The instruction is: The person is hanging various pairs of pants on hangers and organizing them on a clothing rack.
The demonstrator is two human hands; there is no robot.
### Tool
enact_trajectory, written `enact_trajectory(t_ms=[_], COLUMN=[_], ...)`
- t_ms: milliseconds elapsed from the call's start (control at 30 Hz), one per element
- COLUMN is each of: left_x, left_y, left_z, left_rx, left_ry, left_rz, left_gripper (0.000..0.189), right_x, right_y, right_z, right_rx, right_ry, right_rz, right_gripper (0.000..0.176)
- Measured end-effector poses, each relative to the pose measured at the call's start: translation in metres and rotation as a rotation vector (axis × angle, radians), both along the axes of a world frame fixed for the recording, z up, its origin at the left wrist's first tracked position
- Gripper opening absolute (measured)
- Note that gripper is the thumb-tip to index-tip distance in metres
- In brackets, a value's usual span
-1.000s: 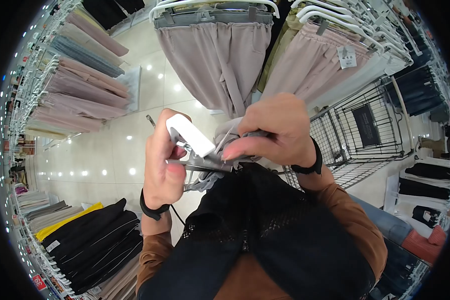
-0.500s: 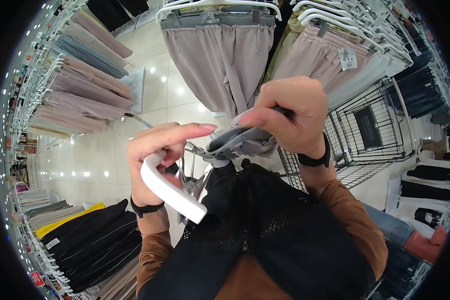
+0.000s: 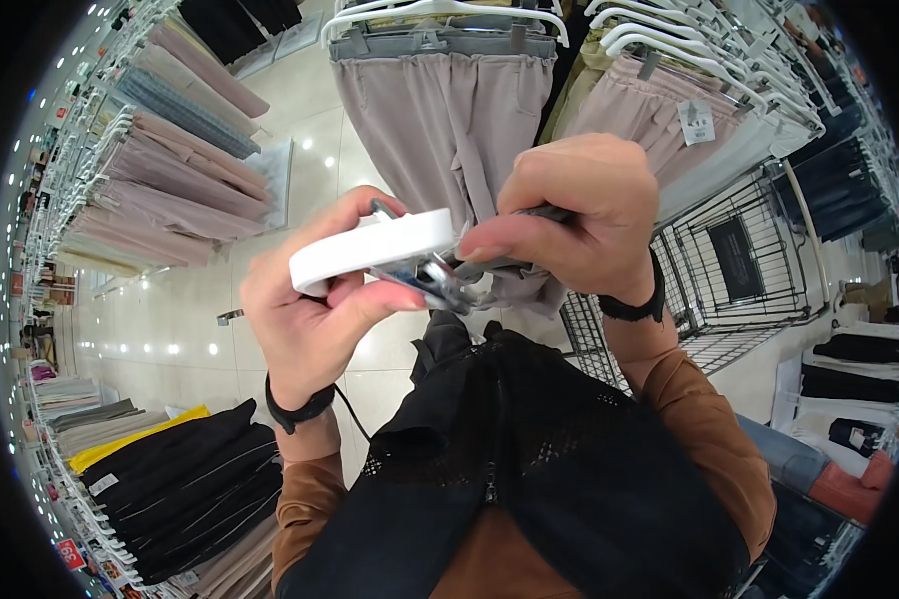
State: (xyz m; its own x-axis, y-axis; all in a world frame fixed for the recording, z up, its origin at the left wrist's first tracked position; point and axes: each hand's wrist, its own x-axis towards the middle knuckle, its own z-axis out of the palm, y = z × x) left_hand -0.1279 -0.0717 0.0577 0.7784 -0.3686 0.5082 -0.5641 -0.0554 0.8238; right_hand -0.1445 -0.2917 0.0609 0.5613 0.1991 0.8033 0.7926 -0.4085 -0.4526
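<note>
My left hand (image 3: 295, 309) is closed around a white clip hanger (image 3: 375, 248), with its thumb and fingers at the metal clip (image 3: 445, 282). Bunched grey trousers (image 3: 529, 288) are pinched at the waistband in my right hand (image 3: 594, 215), thumb on top. The clip meets the edge of the grey cloth between my two hands. Most of the garment hangs below and is hidden behind my right hand.
Hanging just ahead are pale pink trousers (image 3: 440, 110) on white hangers. A wire shopping cart (image 3: 709, 329) stands to the right. Racks of skirts and trousers (image 3: 170, 200) line the left, black garments (image 3: 190, 479) lower down.
My left hand has turned the hanger from slanting downward to nearly level and brought it up against the waistband. My right hand keeps its pinch on the cloth.
</note>
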Motion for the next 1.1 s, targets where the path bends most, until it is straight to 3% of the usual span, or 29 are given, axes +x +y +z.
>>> enact_trajectory(t_ms=[233, 433, 833, 1033, 1100], left_x=[0.007, 0.017, 0.033, 0.043, 0.048], left_y=[-0.006, -0.002, -0.006, -0.008, -0.011], left_z=[-0.006, -0.005, 0.002, -0.005, -0.007], left_rx=[-0.040, 0.047, 0.301, 0.382, 0.407], left_ry=[-0.210, -0.245, -0.164, -0.039, -0.031], left_rz=[0.050, -0.036, -0.102, -0.134, -0.114], left_gripper=[0.036, 0.033, 0.024, 0.023, 0.025], right_x=[0.005, 0.011, 0.038, 0.045, 0.047], right_y=[0.007, 0.005, 0.009, 0.021, 0.023], right_z=[-0.003, -0.011, -0.038, -0.048, -0.049], right_rx=[0.020, -0.009, 0.059, 0.194, 0.190], right_ry=[-0.033, -0.053, -0.050, -0.179, -0.176], right_rz=[-0.030, -0.064, 0.034, -0.057, -0.200], right_gripper=[0.040, 0.040, 0.035, 0.038, 0.036])
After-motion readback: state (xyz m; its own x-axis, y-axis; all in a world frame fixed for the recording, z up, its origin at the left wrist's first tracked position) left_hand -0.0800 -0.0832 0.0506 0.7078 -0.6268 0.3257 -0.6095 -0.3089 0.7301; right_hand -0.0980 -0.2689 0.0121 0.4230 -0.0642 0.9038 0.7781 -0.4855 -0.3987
